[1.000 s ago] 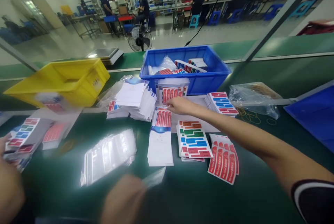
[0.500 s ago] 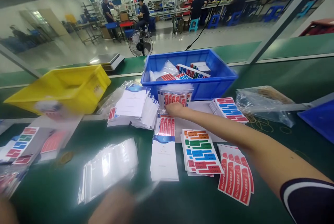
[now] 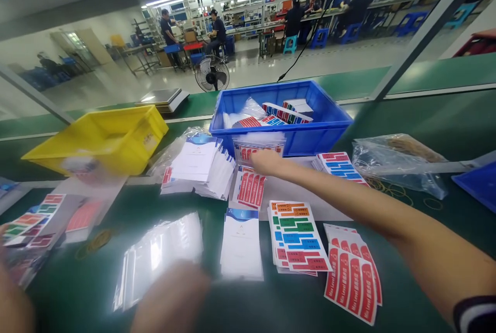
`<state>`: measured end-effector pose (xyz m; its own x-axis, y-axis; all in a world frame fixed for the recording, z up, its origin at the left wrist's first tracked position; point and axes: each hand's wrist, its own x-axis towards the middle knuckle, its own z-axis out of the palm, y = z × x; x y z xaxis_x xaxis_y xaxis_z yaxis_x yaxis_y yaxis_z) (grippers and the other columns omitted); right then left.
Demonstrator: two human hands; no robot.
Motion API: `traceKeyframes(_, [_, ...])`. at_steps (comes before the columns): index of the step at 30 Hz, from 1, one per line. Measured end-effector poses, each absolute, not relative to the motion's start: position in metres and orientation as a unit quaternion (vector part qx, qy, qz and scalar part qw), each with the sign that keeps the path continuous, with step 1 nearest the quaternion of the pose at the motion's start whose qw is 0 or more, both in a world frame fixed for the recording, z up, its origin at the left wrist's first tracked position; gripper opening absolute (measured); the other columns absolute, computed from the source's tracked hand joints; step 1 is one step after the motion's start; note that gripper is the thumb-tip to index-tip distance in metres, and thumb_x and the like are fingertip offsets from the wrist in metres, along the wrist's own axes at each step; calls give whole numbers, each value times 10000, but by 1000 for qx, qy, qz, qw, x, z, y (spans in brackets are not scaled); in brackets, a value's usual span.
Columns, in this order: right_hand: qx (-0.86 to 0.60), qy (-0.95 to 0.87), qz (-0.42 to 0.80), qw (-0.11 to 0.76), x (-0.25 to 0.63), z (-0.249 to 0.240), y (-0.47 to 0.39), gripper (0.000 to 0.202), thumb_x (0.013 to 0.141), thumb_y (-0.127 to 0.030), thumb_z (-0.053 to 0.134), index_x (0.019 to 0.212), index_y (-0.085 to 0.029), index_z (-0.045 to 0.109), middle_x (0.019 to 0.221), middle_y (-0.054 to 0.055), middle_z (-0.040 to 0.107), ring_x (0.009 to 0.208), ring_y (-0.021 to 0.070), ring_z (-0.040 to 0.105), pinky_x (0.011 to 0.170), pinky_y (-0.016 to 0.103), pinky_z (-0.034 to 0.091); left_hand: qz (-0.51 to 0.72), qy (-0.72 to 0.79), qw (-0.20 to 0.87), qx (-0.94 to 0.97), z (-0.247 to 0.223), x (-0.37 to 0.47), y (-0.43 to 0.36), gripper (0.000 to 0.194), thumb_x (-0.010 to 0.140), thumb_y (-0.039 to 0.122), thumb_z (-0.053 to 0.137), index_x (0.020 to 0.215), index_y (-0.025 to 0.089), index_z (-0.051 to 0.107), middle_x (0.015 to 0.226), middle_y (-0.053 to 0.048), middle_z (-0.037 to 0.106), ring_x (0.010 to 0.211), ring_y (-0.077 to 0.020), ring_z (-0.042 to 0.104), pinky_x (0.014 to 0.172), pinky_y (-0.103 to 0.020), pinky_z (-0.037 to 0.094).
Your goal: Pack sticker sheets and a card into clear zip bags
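My right hand point(image 3: 267, 162) reaches in from the right. Its fingers are closed at clear-bagged red labels point(image 3: 244, 154) in front of the blue bin point(image 3: 287, 134); the fingertips are partly hidden. Just below it lies another red label sheet point(image 3: 251, 188), above a white leaflet stack point(image 3: 242, 247). My left hand point(image 3: 170, 297) is badly blurred at the bottom, beside clear plastic bags point(image 3: 158, 258), and its fingers cannot be made out. Multicoloured label sheets point(image 3: 300, 237) and red label sheets point(image 3: 351, 284) lie under my right forearm.
A yellow bin point(image 3: 101, 139), piled leaflets point(image 3: 197, 165) and another label stack point(image 3: 341, 167) stand around. Rubber bands and a plastic bag point(image 3: 399, 160) are at right. Another person's blurred arm point(image 3: 13, 291) is at the left edge. Behind are a fan and several people.
The view has tipped slightly upward. The red label sheet below my right hand has turned and moved slightly right, uncovering the leaflet's top. At left, the other person's hand has an orange-green sheet near it.
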<state>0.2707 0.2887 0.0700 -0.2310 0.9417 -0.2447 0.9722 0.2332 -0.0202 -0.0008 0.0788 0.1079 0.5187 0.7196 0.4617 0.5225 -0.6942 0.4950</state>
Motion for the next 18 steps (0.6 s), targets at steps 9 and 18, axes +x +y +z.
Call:
traceKeyframes(9, [646,762,32,33,299,128,284,242,874,-179,521,1061,-105,656,1025,210,699,972,323,661,743,358,505,248,280,113,920,109,94,200,164,901,171,473,882,161,635,849,-50,674,806,-162,587,722,-310,516])
traceKeyframes(18, [635,768,61,-48,339,156,231,217,925,-303,455,1000,-204,632,838,55,731,778,252,675,580,291,416,307,311,40,898,97,122,249,430,883,86,426,1309,131,471,1351,-125,508,1249,-226,425,1067,-428,386])
